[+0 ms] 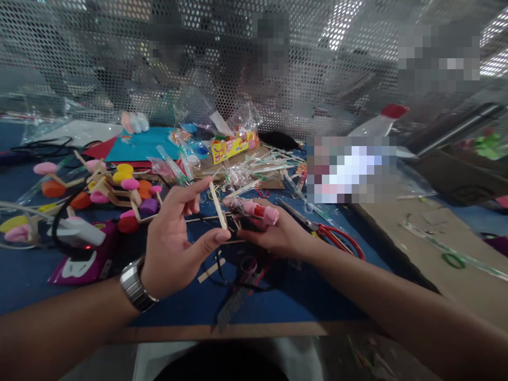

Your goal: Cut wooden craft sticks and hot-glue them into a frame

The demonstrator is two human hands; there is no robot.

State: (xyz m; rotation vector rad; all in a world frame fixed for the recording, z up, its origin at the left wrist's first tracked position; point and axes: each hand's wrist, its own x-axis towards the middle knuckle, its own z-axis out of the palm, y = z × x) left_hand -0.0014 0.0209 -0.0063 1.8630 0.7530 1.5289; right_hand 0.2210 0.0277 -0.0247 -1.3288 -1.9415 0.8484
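Observation:
Between the thumb and index fingertip of my left hand (174, 238), a short wooden craft stick (218, 205) is pinched by its ends and stands nearly upright. My right hand (283, 233) is wrapped round a pink glue gun (260, 211). Its dark, smeared nozzle end points left and is close to the stick; whether they touch I cannot tell. Beneath the hands lie loose craft sticks (211, 270), a black cord and a cutter knife (234, 301). Red-handled scissors (337, 238) rest beside my right forearm.
At left stands a craft-stick structure with coloured discs (115, 190), behind a purple box (105, 254) with a white plug. Plastic-wrapped sticks (262, 164), a yellow carton (234, 146) and blue sheets (138, 145) fill the back. Cardboard (416, 243) lies at right, before a perforated metal screen (222, 63).

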